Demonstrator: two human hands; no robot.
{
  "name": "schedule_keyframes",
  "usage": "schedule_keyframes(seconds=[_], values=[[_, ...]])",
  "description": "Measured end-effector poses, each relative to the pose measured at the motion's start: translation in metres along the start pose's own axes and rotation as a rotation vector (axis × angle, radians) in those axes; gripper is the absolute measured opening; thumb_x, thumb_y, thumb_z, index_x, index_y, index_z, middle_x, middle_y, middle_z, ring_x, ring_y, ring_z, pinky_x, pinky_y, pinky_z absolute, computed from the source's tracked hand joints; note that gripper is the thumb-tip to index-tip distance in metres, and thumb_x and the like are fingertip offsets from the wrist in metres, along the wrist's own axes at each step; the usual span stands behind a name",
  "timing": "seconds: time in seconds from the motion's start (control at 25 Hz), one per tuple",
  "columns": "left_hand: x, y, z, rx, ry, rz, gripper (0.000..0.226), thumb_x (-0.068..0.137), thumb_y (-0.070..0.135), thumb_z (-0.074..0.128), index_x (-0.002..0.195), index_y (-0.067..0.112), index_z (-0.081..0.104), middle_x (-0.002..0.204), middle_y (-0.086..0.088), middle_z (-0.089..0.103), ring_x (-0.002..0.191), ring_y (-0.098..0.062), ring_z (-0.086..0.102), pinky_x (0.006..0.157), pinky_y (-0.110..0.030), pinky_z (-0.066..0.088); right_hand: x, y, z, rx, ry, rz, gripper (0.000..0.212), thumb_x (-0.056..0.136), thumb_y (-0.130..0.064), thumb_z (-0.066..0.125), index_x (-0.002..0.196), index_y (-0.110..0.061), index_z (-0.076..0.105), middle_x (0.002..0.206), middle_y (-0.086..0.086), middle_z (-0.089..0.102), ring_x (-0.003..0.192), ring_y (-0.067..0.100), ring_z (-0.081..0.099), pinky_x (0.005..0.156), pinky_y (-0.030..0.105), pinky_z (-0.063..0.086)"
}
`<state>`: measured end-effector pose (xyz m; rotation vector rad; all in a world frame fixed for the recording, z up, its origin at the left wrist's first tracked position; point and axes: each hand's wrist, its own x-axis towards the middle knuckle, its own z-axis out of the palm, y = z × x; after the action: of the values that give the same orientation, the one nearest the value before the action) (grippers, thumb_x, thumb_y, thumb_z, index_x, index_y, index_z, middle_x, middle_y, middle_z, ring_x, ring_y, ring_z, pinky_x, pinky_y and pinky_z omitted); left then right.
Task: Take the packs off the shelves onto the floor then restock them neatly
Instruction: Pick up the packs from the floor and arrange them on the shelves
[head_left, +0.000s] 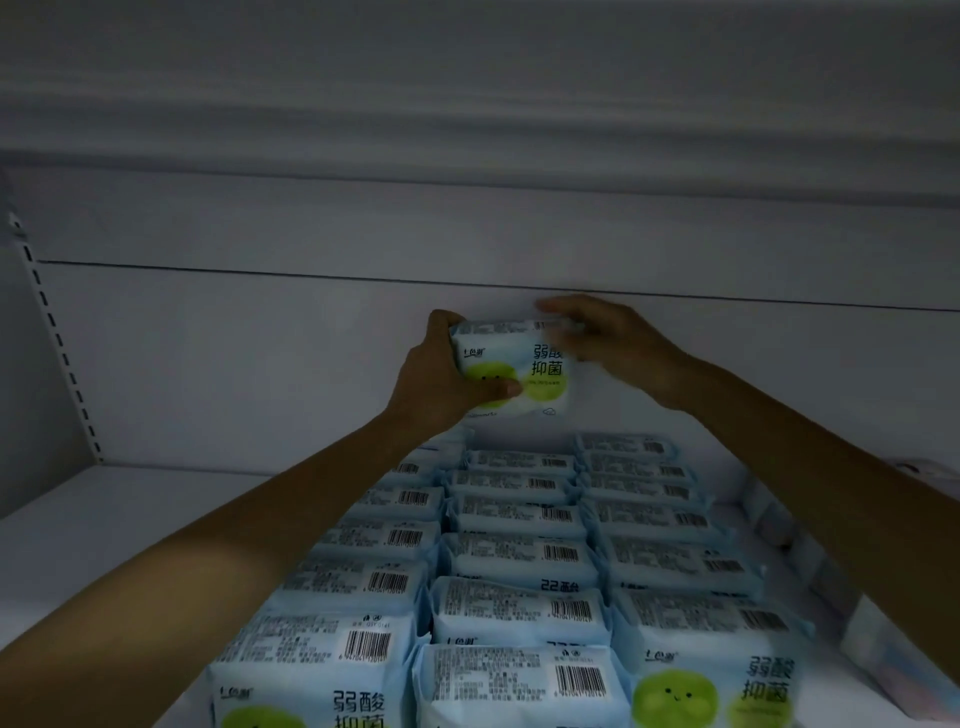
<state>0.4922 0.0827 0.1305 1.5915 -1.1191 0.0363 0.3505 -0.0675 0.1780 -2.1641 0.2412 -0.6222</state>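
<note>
Both left hand (441, 376) and right hand (610, 338) grip one pack (519, 358).

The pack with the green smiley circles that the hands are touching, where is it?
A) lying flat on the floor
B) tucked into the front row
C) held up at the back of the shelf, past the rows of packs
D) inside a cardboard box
C: the left hand grips the pack, with the right hand on its top corner, up by the back wall beyond the rows of packs.
</note>
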Motion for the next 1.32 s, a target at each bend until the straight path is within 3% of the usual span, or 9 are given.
schedule_keyframes(seconds=[0.16, 0.36, 0.52, 0.64, 0.8, 0.88, 1.0, 1.16, 1.32], values=[[-0.007, -0.018, 0.000, 0.023, -0.225, -0.145, 0.089, 0.078, 0.023, 0.078, 0.146, 0.019, 0.021, 0.124, 0.000, 0.052, 0.109, -0.015, 0.053, 0.088, -0.022, 0.046, -0.003, 0.032, 0.012, -0.289, 0.020, -0.087, 0.045, 0.073, -0.015, 0.082, 0.111, -0.011, 0.058, 0.103, 0.000, 0.060, 0.089, 0.012, 0.057, 0.075, 0.025, 0.049], [-0.033, -0.057, -0.030, 0.626, -0.745, -0.149, 0.067, 0.093, 0.060, 0.035, 0.151, 0.026, 0.028, 0.154, 0.000, 0.033, 0.137, -0.018, 0.036, 0.116, -0.030, 0.025, -0.009, 0.069, 0.038, -0.568, 0.026, -0.054, 0.036, 0.078, -0.017, 0.077, 0.109, -0.014, 0.059, 0.105, 0.006, 0.047, 0.096, 0.023, 0.051, 0.071, 0.027, 0.042], [-0.036, -0.058, -0.028, 0.531, -0.735, -0.122, 0.068, 0.090, 0.068, 0.031, 0.145, 0.028, 0.039, 0.147, 0.001, 0.043, 0.127, -0.015, 0.046, 0.112, -0.037, 0.034, -0.003, 0.068, 0.062, -0.562, 0.074, -0.124, 0.028, 0.081, -0.017, 0.075, 0.106, -0.011, 0.064, 0.098, 0.002, 0.049, 0.086, 0.019, 0.052, 0.071, 0.030, 0.044], [-0.035, -0.054, -0.040, 0.468, -0.683, -0.200, 0.049, 0.100, 0.048, 0.037, 0.142, 0.024, 0.042, 0.145, 0.005, 0.043, 0.129, -0.015, 0.043, 0.108, -0.026, 0.031, -0.007, 0.080, 0.062, -0.641, -0.132, -0.042, 0.023, 0.088, -0.025, 0.067, 0.080, -0.003, 0.067, 0.077, 0.005, 0.060, 0.069, 0.022, 0.057, 0.062, 0.032, 0.045], [-0.021, -0.069, -0.081, 0.254, -0.235, -0.224, 0.020, 0.100, 0.011, 0.047, 0.105, 0.020, 0.064, 0.115, 0.000, 0.062, 0.106, -0.014, 0.054, 0.085, -0.015, 0.040, -0.005, 0.062, 0.065, -0.852, -0.062, -0.029, 0.032, 0.093, -0.039, 0.059, 0.114, -0.016, 0.064, 0.115, 0.005, 0.057, 0.101, 0.020, 0.053, 0.085, 0.034, 0.045], [-0.019, -0.081, -0.103, 0.121, -0.131, -0.303, 0.024, 0.094, -0.004, 0.049, 0.089, 0.014, 0.065, 0.096, -0.003, 0.065, 0.092, -0.018, 0.057, 0.071, -0.011, 0.043, 0.002, 0.045, 0.075, -0.873, -0.247, 0.049, 0.035, 0.097, -0.042, 0.049, 0.101, -0.012, 0.066, 0.103, 0.004, 0.061, 0.089, 0.018, 0.056, 0.077, 0.030, 0.045], [-0.030, -0.084, -0.114, 0.030, -0.227, -0.399, 0.022, 0.091, -0.013, 0.050, 0.096, 0.004, 0.064, 0.081, -0.004, 0.061, 0.067, -0.011, 0.060, 0.054, -0.010, 0.045, 0.015, 0.017, 0.087, -0.937, -0.496, 0.277, 0.049, 0.099, -0.049, 0.038, 0.083, -0.009, 0.062, 0.087, 0.004, 0.061, 0.076, 0.016, 0.053, 0.070, 0.028, 0.043], [-0.043, -0.082, -0.105, 0.025, -0.266, -0.524, 0.009, 0.096, 0.013, 0.056, 0.104, 0.012, 0.061, 0.090, -0.005, 0.060, 0.067, -0.008, 0.057, 0.059, -0.018, 0.047, 0.025, -0.002, 0.111, -0.898, -0.299, 0.026, 0.033, 0.091, -0.043, 0.059, 0.108, -0.016, 0.067, 0.100, -0.004, 0.058, 0.088, 0.012, 0.054, 0.067, 0.024, 0.040], [-0.067, -0.063, -0.087, -0.506, -0.042, -0.721, 0.055, 0.100, 0.047, 0.037, 0.145, 0.015, 0.033, 0.130, -0.002, 0.046, 0.103, -0.018, 0.051, 0.085, -0.028, 0.043, 0.025, 0.011, 0.144, -0.902, -0.304, 0.020, 0.022, 0.090, -0.028, 0.065, 0.106, -0.014, 0.072, 0.104, -0.001, 0.063, 0.093, 0.016, 0.058, 0.074, 0.021, 0.037]])
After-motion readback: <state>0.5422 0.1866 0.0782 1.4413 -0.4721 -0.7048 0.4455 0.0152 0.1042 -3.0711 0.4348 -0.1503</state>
